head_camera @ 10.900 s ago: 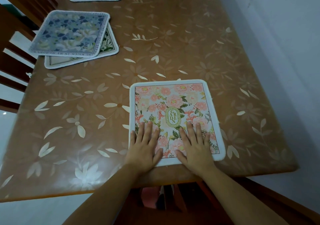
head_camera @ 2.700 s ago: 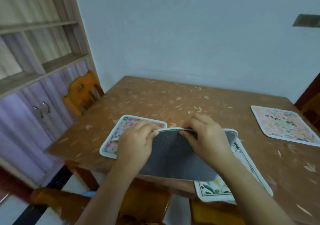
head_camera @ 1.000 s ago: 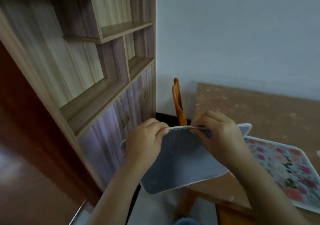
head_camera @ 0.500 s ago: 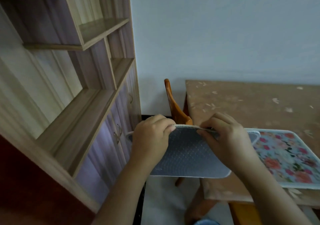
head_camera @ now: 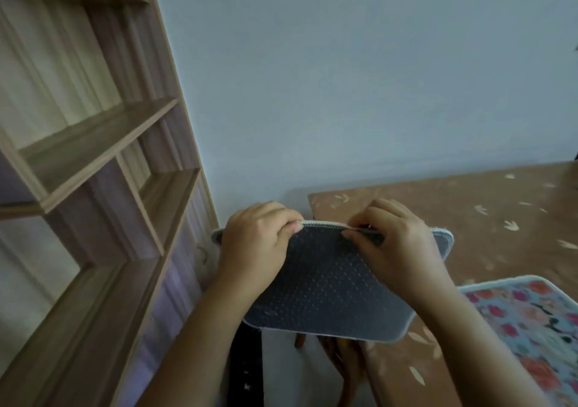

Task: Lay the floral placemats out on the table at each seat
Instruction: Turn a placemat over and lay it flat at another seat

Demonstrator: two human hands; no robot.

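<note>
1. Your two forearms come up from the bottom edge, wrists level, and your hands meet the mat side by side.
2. Your left hand (head_camera: 256,250) is curled over the left part of the mat's top edge, fingers folded together and clamped on it.
3. Your right hand (head_camera: 397,250) pinches the same edge further right, fingertips pressed tight on the rim.
4. The grey, dot-textured, white-rimmed placemat (head_camera: 322,284) hangs in the air from both grips over the table's corner. Its underside faces you; its printed face is hidden.
5. A pale-blue rectangular placemat with pink and red flowers (head_camera: 525,322) lies flat on the table at the lower right.
6. The brown table with pale leaf marks (head_camera: 469,219) stretches away to the right.
7. A wood-grain open shelving unit (head_camera: 93,187) stands at the left against a pale wall (head_camera: 344,78).
</note>
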